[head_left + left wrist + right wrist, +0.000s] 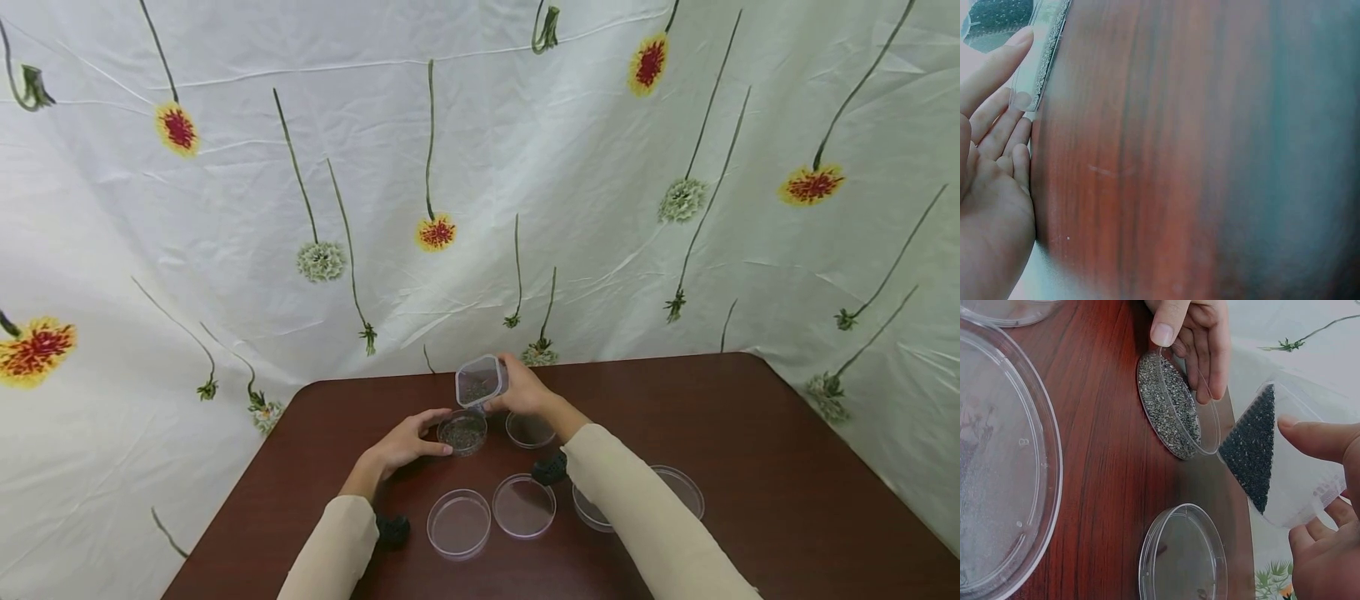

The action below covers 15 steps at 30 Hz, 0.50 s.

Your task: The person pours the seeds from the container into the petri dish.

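Note:
A clear round petri dish [462, 432] with a layer of small grey grains [1163, 403] stands on the table's far part. My left hand [402, 443] holds its side, thumb on the near side and fingers on the far side. With my right hand [525, 388] I grip a clear square plastic container [477, 377], tilted so that one corner points at the dish. Dark granules [1252, 450] have gathered in that lower corner, right at the dish's rim in the right wrist view. In the left wrist view, the thumb [1007, 62] lies along the dish wall.
Beside the filled dish is another petri dish [529, 430], under my right forearm. A row of clear dishes, among them a left one [459, 525] and a middle one [524, 507], lies nearer me. Behind the dark red-brown table [787, 467] hangs a flowered white cloth [480, 150].

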{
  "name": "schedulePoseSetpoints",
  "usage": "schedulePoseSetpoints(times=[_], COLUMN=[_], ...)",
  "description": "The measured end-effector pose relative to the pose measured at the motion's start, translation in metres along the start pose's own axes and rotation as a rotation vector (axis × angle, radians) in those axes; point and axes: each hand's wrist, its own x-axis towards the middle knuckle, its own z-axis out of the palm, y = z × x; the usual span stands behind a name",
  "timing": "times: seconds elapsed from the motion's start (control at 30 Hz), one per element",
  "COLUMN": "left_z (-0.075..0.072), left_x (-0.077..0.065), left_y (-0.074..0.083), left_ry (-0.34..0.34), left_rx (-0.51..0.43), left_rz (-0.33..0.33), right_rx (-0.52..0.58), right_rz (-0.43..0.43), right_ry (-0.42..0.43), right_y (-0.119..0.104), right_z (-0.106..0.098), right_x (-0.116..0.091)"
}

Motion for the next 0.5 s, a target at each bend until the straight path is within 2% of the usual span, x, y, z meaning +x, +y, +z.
schedulePoseSetpoints(times=[0.13, 0.37, 0.5], left_z=[-0.0003, -0.0014, -0.0012], left_x=[-0.0003, -0.0018, -0.0011], left_y=[0.0001, 0.0004, 0.0001], left_ry=[-0.004, -0.005, -0.014], left_rx=[-0.011, -0.014, -0.015], left_rz=[0.005, 0.007, 0.016], right_rx=[0.043, 0.202, 0.241], right_rz=[0.017, 0.032, 0.040], right_ry=[0.000, -0.014, -0.016], right_y=[-0.0009, -0.0017, -0.0016], right_z=[-0.0005, -0.0002, -0.0006], right_x=[-0.0001, -0.0016, -0.0027])
